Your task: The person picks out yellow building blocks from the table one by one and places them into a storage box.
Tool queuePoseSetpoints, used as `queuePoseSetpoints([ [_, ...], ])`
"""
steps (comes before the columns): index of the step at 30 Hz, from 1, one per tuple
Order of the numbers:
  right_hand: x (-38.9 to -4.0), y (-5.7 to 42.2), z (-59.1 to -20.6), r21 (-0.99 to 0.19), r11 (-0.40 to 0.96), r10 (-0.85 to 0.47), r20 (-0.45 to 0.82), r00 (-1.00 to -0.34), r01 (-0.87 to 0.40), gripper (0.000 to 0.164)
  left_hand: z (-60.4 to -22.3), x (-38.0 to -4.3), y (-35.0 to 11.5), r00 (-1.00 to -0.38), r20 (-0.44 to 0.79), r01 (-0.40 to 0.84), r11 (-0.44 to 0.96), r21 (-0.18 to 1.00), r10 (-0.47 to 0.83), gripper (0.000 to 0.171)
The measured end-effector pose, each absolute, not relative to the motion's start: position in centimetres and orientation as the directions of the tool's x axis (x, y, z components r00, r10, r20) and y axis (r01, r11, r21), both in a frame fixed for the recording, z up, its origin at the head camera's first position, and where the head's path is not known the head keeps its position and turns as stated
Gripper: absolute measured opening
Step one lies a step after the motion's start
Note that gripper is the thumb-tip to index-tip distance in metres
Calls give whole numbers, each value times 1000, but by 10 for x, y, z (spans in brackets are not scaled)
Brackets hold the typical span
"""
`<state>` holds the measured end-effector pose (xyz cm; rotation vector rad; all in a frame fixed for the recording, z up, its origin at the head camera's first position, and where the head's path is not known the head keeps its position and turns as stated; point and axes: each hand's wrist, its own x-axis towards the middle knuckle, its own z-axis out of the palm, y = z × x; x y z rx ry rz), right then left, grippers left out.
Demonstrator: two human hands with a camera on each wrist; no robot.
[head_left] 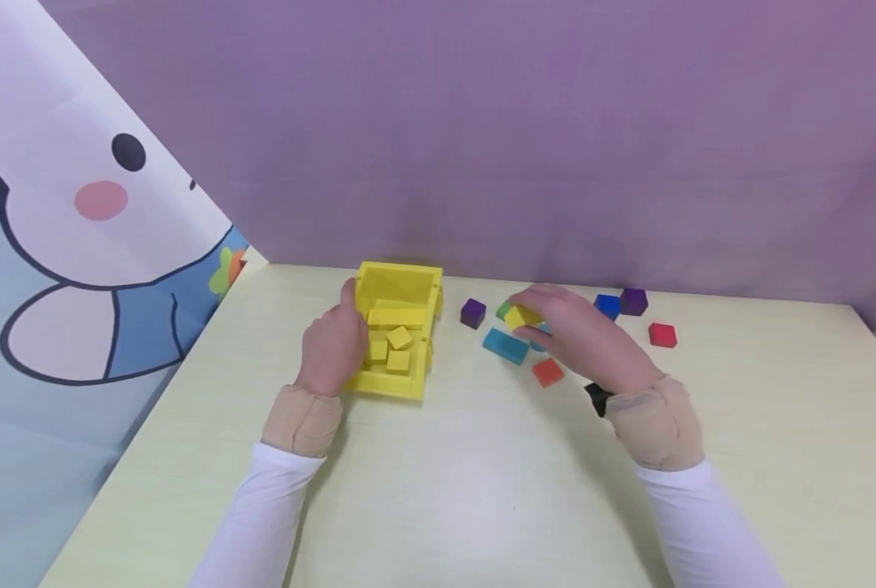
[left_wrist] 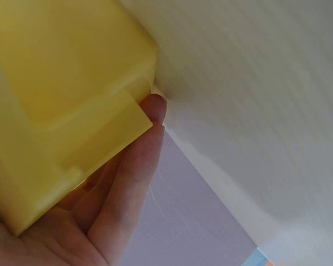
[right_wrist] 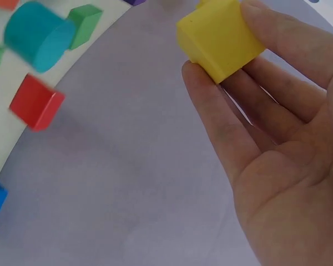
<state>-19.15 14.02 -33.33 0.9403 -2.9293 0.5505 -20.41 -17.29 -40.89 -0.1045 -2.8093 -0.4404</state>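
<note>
An open yellow box (head_left: 396, 269) stands on the table, with several small yellow cubes (head_left: 398, 362) and a long yellow block (head_left: 397, 318) inside. My left hand (head_left: 332, 347) holds its left side; in the left wrist view the fingers (left_wrist: 134, 177) curl against the outside of the yellow wall. Between thumb and fingertips, my right hand (head_left: 588, 335) pinches a yellow cube (right_wrist: 219, 41) above the loose blocks. Below and around that hand lie a green block (head_left: 503, 310), a turquoise oblong block (head_left: 506, 346), a turquoise cylinder (right_wrist: 39, 36) and an orange-red block (head_left: 548, 373).
A purple cube (head_left: 473, 314) lies between the box and the right hand. Farther right are a blue cube (head_left: 607, 307), another purple block (head_left: 633, 301) and a red block (head_left: 662, 335). Something black (head_left: 598, 398) shows beside the right wrist. A purple cloth (head_left: 511, 147) hangs behind the table.
</note>
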Motion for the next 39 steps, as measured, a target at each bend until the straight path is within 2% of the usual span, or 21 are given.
queuePoseSetpoints([
  [7,-192,125,-330,-314,741,-589,121,-799,-594,42,-409,-204,-172,-954,298,115,951,287,25,51],
  [17,-191,105,-327,-363,714,-602,121,-790,-599,42,-412,-206,-174,-950,311,123,950,288,28,50],
  [23,-190,91,-325,-340,696,-623,152,-768,-632,41,-413,-205,-174,-943,330,132,950,284,33,49],
  [31,-190,72,-323,-321,733,-605,93,-790,-600,45,-413,-204,-175,-948,316,124,953,278,31,49],
  [39,-194,60,-323,-319,699,-643,108,-758,-639,44,-414,-206,-176,-949,313,125,952,279,33,50],
])
